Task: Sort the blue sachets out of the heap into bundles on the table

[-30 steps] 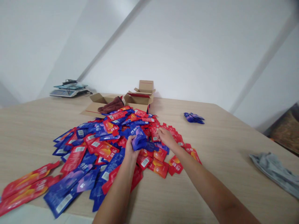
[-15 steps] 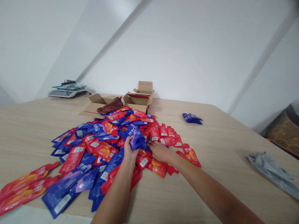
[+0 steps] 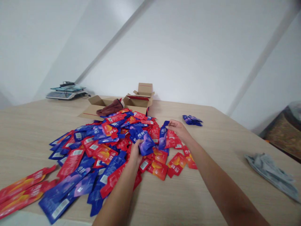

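Observation:
Blue-purple sachets [image 3: 145, 142] are gripped in my left hand [image 3: 136, 150], fanned out above the front of the pile; how many is hard to make out. My right hand [image 3: 177, 128] pinches another blue sachet [image 3: 163, 138] by its top end, to the right of the left hand. That sachet hangs upright over the pile's right edge. Around both hands lies a heap of red sachets [image 3: 76, 161] and blue sachets [image 3: 110, 169], many with white barcode labels. Several red sachets with orange fruit pictures [image 3: 177, 164] lie flat just in front of the right hand.
Open cardboard boxes [image 3: 137, 108] stand behind the pile, with a brown cloth [image 3: 110, 107] across one. A small stack of blue sachets [image 3: 192, 120] lies apart at right. A scale [image 3: 66, 94] sits far left, a grey cloth [image 3: 272, 174] near the right edge of the wooden table [image 3: 225, 141].
My right hand has risen from the pile and moved right and away, now with a blue sachet in it. The left hand has shifted slightly right, its sachets turned face up.

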Motion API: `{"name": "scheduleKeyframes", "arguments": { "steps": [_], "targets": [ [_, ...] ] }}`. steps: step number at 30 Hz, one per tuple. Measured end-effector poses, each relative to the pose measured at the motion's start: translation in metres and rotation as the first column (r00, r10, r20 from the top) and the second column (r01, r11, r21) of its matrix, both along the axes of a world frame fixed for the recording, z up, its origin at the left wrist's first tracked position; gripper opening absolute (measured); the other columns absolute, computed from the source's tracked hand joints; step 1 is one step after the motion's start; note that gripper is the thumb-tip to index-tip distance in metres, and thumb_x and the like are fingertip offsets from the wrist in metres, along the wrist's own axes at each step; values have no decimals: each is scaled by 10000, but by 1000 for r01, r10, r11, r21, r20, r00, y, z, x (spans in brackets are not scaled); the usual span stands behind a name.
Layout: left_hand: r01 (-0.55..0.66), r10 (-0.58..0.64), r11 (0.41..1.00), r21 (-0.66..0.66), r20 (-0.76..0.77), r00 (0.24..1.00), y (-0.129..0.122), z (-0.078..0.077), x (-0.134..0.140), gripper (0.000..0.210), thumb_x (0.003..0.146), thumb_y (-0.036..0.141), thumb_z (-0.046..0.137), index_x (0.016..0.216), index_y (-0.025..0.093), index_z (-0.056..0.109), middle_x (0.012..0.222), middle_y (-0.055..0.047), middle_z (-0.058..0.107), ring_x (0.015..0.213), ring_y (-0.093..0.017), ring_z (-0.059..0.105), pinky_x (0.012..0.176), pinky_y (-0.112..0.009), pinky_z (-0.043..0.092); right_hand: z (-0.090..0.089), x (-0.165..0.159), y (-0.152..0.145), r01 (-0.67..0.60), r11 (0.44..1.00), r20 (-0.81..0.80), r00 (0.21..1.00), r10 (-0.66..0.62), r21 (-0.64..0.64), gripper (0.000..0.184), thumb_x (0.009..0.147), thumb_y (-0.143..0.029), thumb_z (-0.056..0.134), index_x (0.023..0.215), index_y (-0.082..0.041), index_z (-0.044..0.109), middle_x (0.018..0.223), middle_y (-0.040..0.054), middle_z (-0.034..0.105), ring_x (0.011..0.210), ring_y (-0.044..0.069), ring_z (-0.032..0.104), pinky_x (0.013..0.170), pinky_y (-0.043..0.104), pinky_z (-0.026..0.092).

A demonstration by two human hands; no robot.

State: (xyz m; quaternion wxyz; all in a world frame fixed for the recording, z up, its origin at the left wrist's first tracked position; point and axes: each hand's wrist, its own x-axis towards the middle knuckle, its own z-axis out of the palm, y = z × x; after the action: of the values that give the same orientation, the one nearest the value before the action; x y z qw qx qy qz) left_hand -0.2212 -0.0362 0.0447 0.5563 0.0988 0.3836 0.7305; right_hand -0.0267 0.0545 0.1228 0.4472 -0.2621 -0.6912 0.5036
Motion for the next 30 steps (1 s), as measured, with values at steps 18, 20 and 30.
{"name": "scheduleKeyframes", "arguments": {
  "steps": [18,20,30],
  "targets": [
    [329,-333,942,58,231,914,-9,0,19,226,748,246,611,939,125,605,723,-49,698,618,-189,671,646,-335,568,-38,-86,-36,245,742,431,684,-588,624,225,855,-177,412,1000,-184,582,967,88,623,970,225,532,876,352,391],
    [289,-291,957,41,217,932,-8,-2,15,184,733,211,587,891,117,606,687,-44,691,583,-183,662,633,-329,567,-44,-82,-29,299,792,360,767,-531,532,240,857,-200,402,1021,-189,577,982,69,622,953,195,545,870,332,405],
    [44,-68,995,86,298,952,-4,10,-18,121,718,187,519,780,129,604,651,-38,677,577,-187,655,645,-355,556,-84,9,-22,59,956,829,484,-280,288,258,759,-115,457,879,-173,678,929,84,663,884,194,596,792,283,418]
  ]
}}
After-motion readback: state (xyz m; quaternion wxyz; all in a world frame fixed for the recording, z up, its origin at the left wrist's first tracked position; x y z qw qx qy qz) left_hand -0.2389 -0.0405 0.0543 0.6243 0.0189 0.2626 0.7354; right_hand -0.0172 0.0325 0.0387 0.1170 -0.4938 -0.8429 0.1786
